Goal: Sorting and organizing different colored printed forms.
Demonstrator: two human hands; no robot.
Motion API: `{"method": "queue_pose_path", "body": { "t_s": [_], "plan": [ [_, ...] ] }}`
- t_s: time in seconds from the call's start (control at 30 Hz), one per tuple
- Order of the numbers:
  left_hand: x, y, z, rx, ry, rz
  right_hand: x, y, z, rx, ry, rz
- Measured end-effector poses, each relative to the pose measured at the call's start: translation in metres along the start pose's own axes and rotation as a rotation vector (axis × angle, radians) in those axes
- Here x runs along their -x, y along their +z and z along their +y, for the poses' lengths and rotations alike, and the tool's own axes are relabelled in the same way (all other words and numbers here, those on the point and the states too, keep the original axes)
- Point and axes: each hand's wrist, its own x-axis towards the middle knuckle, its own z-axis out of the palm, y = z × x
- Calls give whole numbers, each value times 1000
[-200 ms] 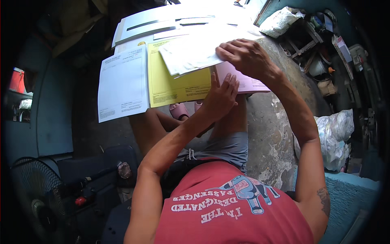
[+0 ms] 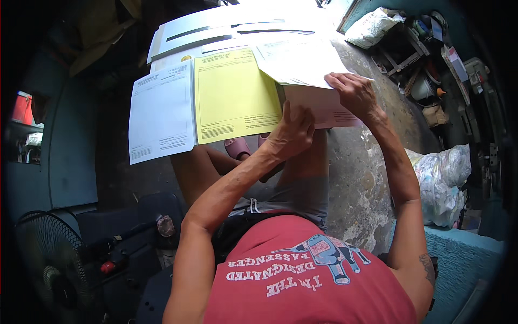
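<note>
My right hand point(image 2: 353, 96) is closed on the near edge of a white sheaf of papers point(image 2: 302, 62), with the thumb hidden. The sheaf lies tilted over a pink form point(image 2: 324, 102) and the right part of a yellow form point(image 2: 234, 97). At the pink form's near left corner, my left hand point(image 2: 293, 131) has its fingers bent and appears to pinch the corner; its thumb is hard to see. A white printed form point(image 2: 162, 110) lies left of the yellow one.
More white sheets and flat stacks point(image 2: 216, 35) cover the far part of the work surface, which is glaringly bright at the back. A fan point(image 2: 51, 259) stands at lower left. On the right are a white sack point(image 2: 375, 27), a plastic bag point(image 2: 442, 183) and piled clutter.
My right hand has moved right and toward me with the white sheaf, uncovering more of the yellow form and shading the pink one. My left fingers have curled.
</note>
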Motion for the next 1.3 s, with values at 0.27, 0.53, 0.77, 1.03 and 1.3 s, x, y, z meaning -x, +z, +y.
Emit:
{"method": "queue_pose_path", "body": {
  "t_s": [0.27,0.53,0.77,1.03,1.3],
  "plan": [
    [-24,-11,-3,267,-65,190,71,-24,-47,-98,215,-133],
    [37,-72,-26,279,-293,94,78,-20,-51,-122,265,-164],
    [189,-165,-108,-140,-605,-270,70,-20,-51,-178,360,-139],
    [260,-193,-148,-313,-499,-354,67,-20,-52,-206,389,-144],
    [173,-184,-159,237,-1050,135,68,-23,-49,-232,477,-174]
  ]
}}
